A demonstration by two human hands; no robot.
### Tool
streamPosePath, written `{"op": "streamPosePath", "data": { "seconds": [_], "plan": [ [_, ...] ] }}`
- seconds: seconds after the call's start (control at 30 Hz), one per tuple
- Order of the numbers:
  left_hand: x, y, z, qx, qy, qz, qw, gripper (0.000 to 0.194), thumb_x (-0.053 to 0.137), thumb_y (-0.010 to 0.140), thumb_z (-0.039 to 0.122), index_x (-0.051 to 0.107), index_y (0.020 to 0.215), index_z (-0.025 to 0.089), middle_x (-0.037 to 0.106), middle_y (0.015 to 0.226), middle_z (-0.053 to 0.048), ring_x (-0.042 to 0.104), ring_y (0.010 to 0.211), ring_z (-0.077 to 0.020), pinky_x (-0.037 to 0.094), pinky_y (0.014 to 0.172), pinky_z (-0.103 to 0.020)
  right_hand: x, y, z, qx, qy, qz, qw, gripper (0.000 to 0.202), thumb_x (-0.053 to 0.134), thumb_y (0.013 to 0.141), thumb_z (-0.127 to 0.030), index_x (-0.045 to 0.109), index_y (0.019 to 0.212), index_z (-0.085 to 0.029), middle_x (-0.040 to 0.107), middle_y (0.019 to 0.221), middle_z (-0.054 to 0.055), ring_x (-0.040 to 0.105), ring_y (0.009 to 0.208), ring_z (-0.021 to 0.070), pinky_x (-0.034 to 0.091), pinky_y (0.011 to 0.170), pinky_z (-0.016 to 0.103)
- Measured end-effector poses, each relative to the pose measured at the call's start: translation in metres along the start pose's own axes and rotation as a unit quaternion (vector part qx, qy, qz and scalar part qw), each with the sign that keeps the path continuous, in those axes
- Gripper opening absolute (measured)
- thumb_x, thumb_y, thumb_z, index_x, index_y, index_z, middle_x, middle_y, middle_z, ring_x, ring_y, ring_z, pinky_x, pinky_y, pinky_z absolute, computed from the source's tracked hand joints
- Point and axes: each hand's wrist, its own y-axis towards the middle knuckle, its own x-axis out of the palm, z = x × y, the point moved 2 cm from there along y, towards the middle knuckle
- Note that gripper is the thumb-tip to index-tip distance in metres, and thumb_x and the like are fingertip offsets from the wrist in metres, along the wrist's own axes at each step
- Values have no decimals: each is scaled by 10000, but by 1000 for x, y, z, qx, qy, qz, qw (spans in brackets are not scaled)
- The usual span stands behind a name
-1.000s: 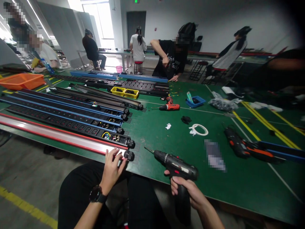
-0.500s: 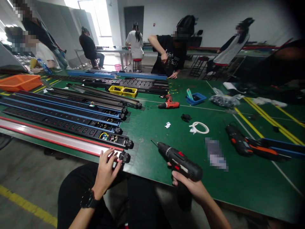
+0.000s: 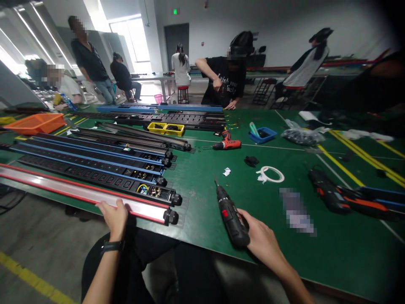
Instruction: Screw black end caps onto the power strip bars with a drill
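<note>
In the head view, my right hand point(image 3: 259, 236) is wrapped round a black cordless drill point(image 3: 233, 223), its thin bit pointing away from me above the green table. My left hand point(image 3: 115, 217) grips the near edge of a long red-edged bar point(image 3: 142, 206) with a pale, shiny face. Some of its fingers are hidden. A black cable gland point(image 3: 171, 217) sits on the bar's right end. Right behind it lies a black power strip point(image 3: 95, 174) with a row of sockets and an uncovered end showing wires.
More blue-edged strips point(image 3: 88, 158) lie behind. On the green table point(image 3: 196, 202) are a red drill point(image 3: 227, 145), yellow trays point(image 3: 166, 128), a blue tray point(image 3: 262, 134), an orange basket point(image 3: 34, 123), a white cable coil point(image 3: 272, 174) and black-orange tools point(image 3: 329, 190). A co-worker point(image 3: 223, 80) works across the table.
My left hand has moved left along the red-edged bar, away from its gland end, and now grips the edge. The drill in my right hand has turned to point more directly away. The view has shifted.
</note>
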Motion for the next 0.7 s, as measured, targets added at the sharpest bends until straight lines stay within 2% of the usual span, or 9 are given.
{"op": "streamPosePath", "data": {
  "seconds": [0.07,0.2,0.37,0.43,0.57,0.7],
  "plan": [
    [8,-5,4,-9,-2,29,1000,663,439,1027,258,254,1534,-128,166,1650,-409,142,1593,-461,203,1300,-584,6,4,3,2,-34,-2,999,558,578,895,-344,593,1449,-283,727,1339,96,693,1199,352,506,883,398],
    [15,-14,8,-7,0,54,998,657,413,1021,197,235,1580,-99,162,1659,-395,190,1586,-454,256,1294,-548,11,11,7,-23,-43,-10,999,581,575,890,-342,583,1467,-266,684,1415,103,659,1272,340,508,964,414],
    [19,-5,1,-14,20,68,997,660,452,968,141,301,1583,-45,186,1661,-382,221,1578,-460,335,1247,-589,16,17,14,-34,-51,-10,998,629,587,855,-317,579,1481,-252,670,1436,112,632,1315,341,516,989,438],
    [20,2,-1,-13,16,73,997,663,460,957,131,310,1579,-40,200,1660,-378,208,1584,-451,325,1249,-598,19,19,19,-40,-55,-3,998,651,589,840,-299,573,1489,-253,666,1443,105,637,1310,335,524,978,439],
    [24,13,-3,-13,0,91,996,662,452,964,127,300,1584,-48,189,1673,-363,160,1605,-417,246,1301,-540,22,21,20,-54,-50,24,997,636,601,819,-279,609,1455,-264,672,1442,100,642,1308,327,524,990,430],
    [29,17,-3,-22,-15,94,995,642,425,983,146,312,1586,-40,167,1689,-343,145,1610,-412,234,1310,-533,18,21,13,-47,-41,14,998,624,630,796,-292,639,1420,-285,703,1399,93,667,1269,334,537,954,415]
  ]
}}
